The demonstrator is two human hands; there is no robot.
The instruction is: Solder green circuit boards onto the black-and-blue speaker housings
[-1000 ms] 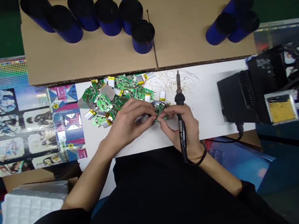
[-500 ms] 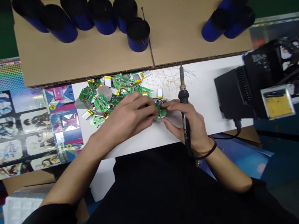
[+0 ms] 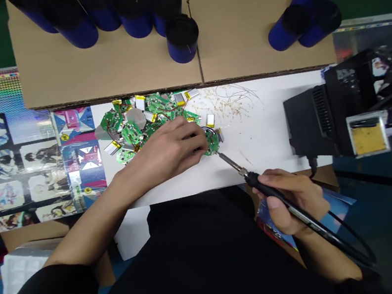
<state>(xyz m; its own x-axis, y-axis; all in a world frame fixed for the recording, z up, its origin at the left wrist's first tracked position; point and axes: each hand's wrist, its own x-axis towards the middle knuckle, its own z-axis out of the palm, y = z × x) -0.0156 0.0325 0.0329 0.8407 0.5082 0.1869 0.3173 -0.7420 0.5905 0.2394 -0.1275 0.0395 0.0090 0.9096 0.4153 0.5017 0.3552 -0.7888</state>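
Observation:
My right hand [image 3: 297, 198] grips a black soldering iron [image 3: 284, 202], its metal tip pointing up and left. That tip is at the lower right edge of a round green circuit board [image 3: 211, 141]; whether it touches, I cannot tell. My left hand [image 3: 184, 144] has its fingers closed at the board's left side, and its fingertips are partly hidden. A dark wire curves over the board's upper edge, and a small silver battery [image 3: 220, 135] is at its right. Behind my left hand lies a pile of green circuit boards [image 3: 132, 132] with silver-and-yellow batteries.
A black soldering station [image 3: 308, 120] stands on the right, with a yellow sponge tray [image 3: 368, 138] beside it. Blue cylinders with black tops [image 3: 182, 39] stand on a cardboard box [image 3: 238, 39] at the back. Loose thin wires [image 3: 235, 92] and scraps litter the white surface [image 3: 253, 132].
My right hand has left the board and moved down and right. The soldering iron has swung from upright to slanted, bringing its tip to the board. My left hand stays nearly in place.

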